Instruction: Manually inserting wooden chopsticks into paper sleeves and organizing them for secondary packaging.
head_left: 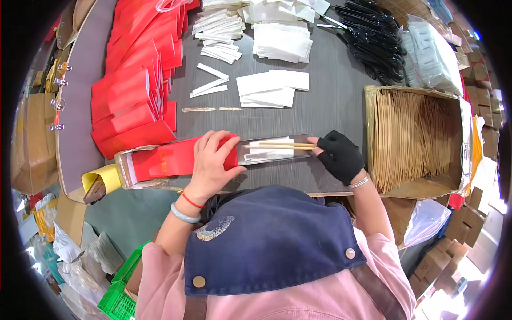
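My left hand [213, 160], bare, lies with its fingers spread over a red paper packet [176, 158] near the table's front edge. To its right a clear plastic sleeve [296, 154] reaches out, with white paper pieces [266, 154] in or on it; I cannot tell which. My right hand [340, 156] wears a black fingerless glove. Its thumb and fingers pinch the right ends of a pair of wooden chopsticks [285, 145]. The chopsticks lie level across the white pieces and point left. Whether they are inside the sleeve is unclear.
Red packets [128, 101] are stacked at left. White paper strips [213, 80], white packets [272, 88] and wrapped black spoons [376, 40] lie farther back. A cardboard box [370, 136] full of wooden chopsticks stands at right. A yellow tape loop [109, 178] sits at the left front edge.
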